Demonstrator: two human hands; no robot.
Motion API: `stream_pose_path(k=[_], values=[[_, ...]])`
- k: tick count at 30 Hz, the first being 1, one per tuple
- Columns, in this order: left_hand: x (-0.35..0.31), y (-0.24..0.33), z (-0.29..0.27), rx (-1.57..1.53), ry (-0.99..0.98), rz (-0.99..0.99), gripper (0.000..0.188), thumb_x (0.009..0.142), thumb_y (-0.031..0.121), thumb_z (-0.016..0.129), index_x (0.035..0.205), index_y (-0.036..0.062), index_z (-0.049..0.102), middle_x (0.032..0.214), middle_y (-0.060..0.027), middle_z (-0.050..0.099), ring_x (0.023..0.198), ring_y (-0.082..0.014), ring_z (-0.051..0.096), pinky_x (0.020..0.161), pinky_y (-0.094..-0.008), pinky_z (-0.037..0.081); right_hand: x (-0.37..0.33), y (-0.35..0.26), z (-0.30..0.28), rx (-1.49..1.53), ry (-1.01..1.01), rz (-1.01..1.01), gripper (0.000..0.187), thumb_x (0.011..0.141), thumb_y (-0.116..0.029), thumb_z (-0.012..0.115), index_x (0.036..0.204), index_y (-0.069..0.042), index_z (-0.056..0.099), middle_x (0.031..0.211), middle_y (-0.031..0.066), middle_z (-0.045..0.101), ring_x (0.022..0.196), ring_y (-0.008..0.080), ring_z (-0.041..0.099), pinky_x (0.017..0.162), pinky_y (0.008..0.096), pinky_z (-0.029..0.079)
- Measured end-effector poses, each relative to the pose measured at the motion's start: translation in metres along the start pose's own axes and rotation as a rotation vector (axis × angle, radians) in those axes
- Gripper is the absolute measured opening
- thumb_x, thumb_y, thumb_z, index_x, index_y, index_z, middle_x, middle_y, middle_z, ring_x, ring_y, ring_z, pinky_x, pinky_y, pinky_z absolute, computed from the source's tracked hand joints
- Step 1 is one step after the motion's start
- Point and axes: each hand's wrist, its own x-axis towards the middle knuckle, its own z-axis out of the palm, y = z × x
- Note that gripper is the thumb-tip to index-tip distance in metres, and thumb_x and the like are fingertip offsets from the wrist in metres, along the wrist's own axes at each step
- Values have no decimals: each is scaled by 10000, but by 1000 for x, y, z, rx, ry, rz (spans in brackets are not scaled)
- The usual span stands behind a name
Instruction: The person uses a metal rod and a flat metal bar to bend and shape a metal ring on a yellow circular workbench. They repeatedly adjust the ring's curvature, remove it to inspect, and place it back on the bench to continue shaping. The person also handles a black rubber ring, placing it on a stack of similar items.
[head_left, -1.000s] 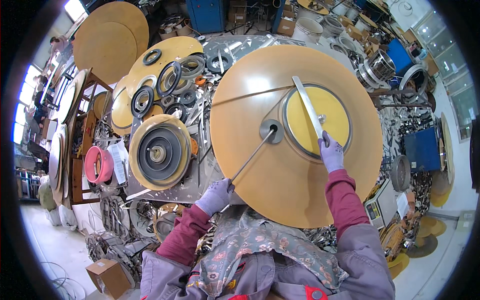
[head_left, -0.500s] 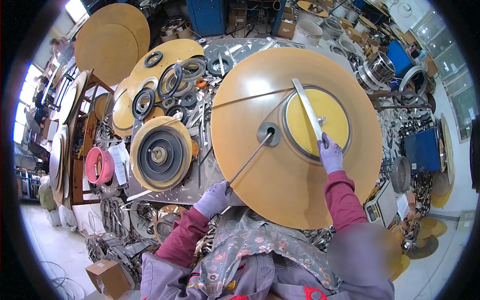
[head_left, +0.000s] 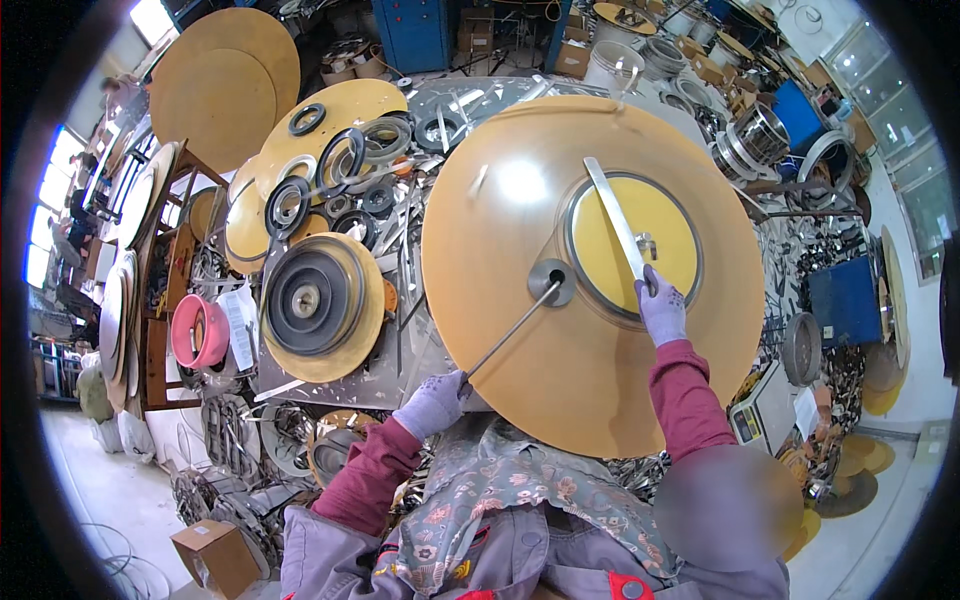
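My left hand (head_left: 432,404), in a pale purple glove, is closed round a thin metal rod (head_left: 508,330). At the rod's far end a round grey roller (head_left: 551,282) sits over the large tan disc (head_left: 490,370), close to the rim of the yellow inner disc (head_left: 600,250). My right hand (head_left: 661,308), gloved alike, grips the near end of a flat metal bar (head_left: 613,215) that lies slantwise across the yellow disc. A blurred thin strip (head_left: 575,108) shows near the far edge of the tan disc. Beside the bar is the small metal hub (head_left: 646,244).
A spool of dark strip on a tan disc (head_left: 268,352) lies left of the large disc. Several black rings (head_left: 288,207) and metal scraps are beyond it. A pink bowl (head_left: 199,332) stands at the left, and a scale (head_left: 748,420) is at the right.
The dark strip stretched across the large disc from the left is gone from there; a blurred piece shows at the far edge. My left hand and the roller have shifted slightly right. My right hand stays put.
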Motion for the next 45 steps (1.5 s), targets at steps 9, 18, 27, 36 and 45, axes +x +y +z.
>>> stream_pose_path(k=[9,18,27,36,45], values=[[2,-1,8,39,52,-25,180,922,181,499,930,5,538,834,-255,619,833,-436,602,722,-507,464,-3,-4,2,-4,-30,-6,435,883,-299,569,1265,-89,564,1146,141,643,1023,315,623,892,402,482],[11,11,4,15,72,-98,214,910,195,511,932,-14,555,853,-267,617,845,-438,599,738,-500,463,-4,1,2,-20,-43,-17,446,893,-305,567,1277,-79,554,1169,148,631,1061,322,605,918,402,469],[21,-7,0,36,162,-69,199,888,183,515,902,-13,549,862,-242,637,847,-405,624,753,-481,483,-8,-14,4,56,-91,-57,426,906,-286,545,1263,-55,563,1194,141,624,1100,314,595,932,379,465],[12,1,9,15,2,-84,207,885,193,520,951,-2,542,845,-236,632,850,-410,621,739,-479,477,-9,-1,21,133,-97,-113,435,916,-195,557,1281,39,520,1253,202,580,1181,293,559,981,348,434],[8,-10,27,-68,125,-10,226,875,217,545,938,1,548,858,-235,631,874,-406,615,734,-480,474,-15,-17,8,-78,-88,-31,447,892,-320,567,1264,-73,574,1155,176,632,1050,326,619,919,387,472]])
